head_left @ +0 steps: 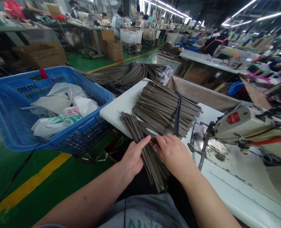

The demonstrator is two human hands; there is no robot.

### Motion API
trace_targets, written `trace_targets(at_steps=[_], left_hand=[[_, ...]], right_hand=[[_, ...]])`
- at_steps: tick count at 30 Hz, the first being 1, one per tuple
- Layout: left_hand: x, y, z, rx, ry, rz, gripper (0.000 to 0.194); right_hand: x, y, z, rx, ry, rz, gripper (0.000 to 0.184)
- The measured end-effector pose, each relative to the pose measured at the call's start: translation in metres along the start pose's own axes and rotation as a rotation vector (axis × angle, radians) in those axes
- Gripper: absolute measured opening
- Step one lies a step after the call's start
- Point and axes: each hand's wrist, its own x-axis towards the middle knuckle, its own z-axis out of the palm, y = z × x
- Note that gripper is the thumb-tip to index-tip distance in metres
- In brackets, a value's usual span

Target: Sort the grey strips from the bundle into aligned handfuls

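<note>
Both hands meet over a bundle of narrow grey-brown fabric strips (pixel 152 164) that hangs over the table's near edge. My left hand (pixel 136 155) pinches a strip between thumb and fingers at the bundle's upper part. Close beside it, my right hand (pixel 172 152) has its fingers curled around strip ends; the fingertips are partly hidden. Just beyond lies a wide pile of similar strips (pixel 164 107) on the white tabletop (pixel 116 107). Across that pile runs a dark band (pixel 177 114), its lower end reaching my right hand.
A sewing machine (pixel 240 126) stands on the right of the table. To the left is a blue plastic basket (pixel 88 126) holding white plastic bags (pixel 59 120). Behind the table lies a heap of long strips (pixel 130 72). Cardboard boxes (pixel 114 50) and several people at workstations are farther back.
</note>
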Motion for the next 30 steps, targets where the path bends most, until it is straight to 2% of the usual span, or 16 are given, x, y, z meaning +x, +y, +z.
trace_targets(at_steps=[3, 6, 9, 12, 14, 18, 20, 25, 30], left_hand=[[0.001, -0.001, 0.001, -0.017, 0.039, 0.014, 0.026], [0.003, -0.003, 0.004, -0.039, 0.062, 0.036, 0.024], [0.004, -0.005, 0.005, -0.082, 0.118, 0.018, 0.016], [0.005, -0.005, 0.005, -0.123, 0.177, 0.024, 0.016], [0.005, -0.004, 0.004, -0.131, 0.170, 0.022, 0.019], [0.003, -0.002, 0.004, -0.123, 0.175, 0.008, 0.017], [0.003, -0.002, 0.005, -0.119, 0.185, 0.018, 0.017], [0.004, -0.004, 0.004, -0.108, 0.193, 0.015, 0.015], [0.004, -0.004, -0.001, -0.078, 0.201, -0.029, 0.009]], right_hand=[[-0.005, 0.000, -0.002, 0.178, -0.021, -0.026, 0.031], [-0.005, 0.009, 0.002, 0.342, -0.017, 0.047, 0.027], [-0.002, 0.020, 0.013, 0.235, 0.059, 0.193, 0.024], [0.000, 0.026, 0.029, 0.074, 0.101, 0.255, 0.046], [0.000, 0.027, 0.037, 0.050, 0.086, 0.264, 0.051], [0.001, 0.025, 0.038, 0.026, 0.034, 0.208, 0.025], [0.002, 0.021, 0.035, -0.032, 0.026, 0.186, 0.017], [0.005, 0.008, 0.034, -0.180, -0.024, 0.160, 0.011], [0.011, 0.008, 0.028, -0.105, -0.097, 0.223, 0.010]])
